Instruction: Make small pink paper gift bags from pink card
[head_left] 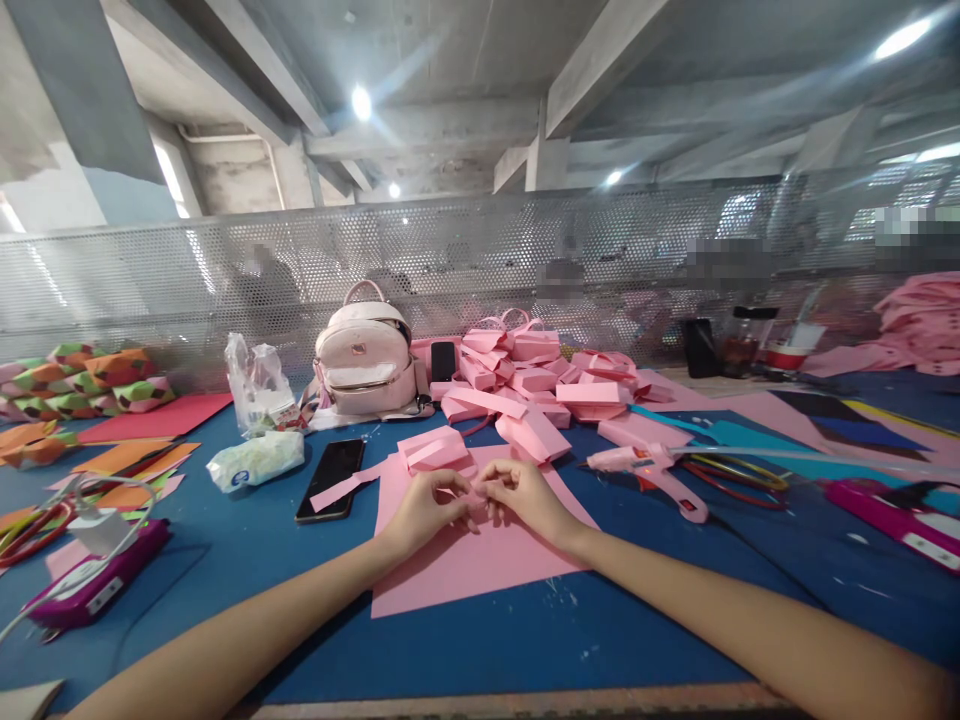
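Note:
Above a pink sheet (450, 575) my left hand (431, 505) and my right hand (521, 495) meet, fingertips nearly touching. The fingers of both are curled into pinches. Whatever lies between the fingertips is hidden or too small to make out against the pink. Just beyond my left hand sits a folded pink paper piece (431, 450), and a pink strip (345, 490) stretches from near it across a black phone (330, 478). Another folded pink piece (534, 432) is behind my right hand. A pink glue gun (649, 465) lies to the right on the blue table.
A heap of folded pink pieces (517, 350) and a pale backpack (364, 355) stand at the back before a perforated metal screen (480, 240). Left are a tissue pack (255, 460) and a purple power strip (101, 580); another purple power strip (892, 515) lies right. A cable trails from the glue gun.

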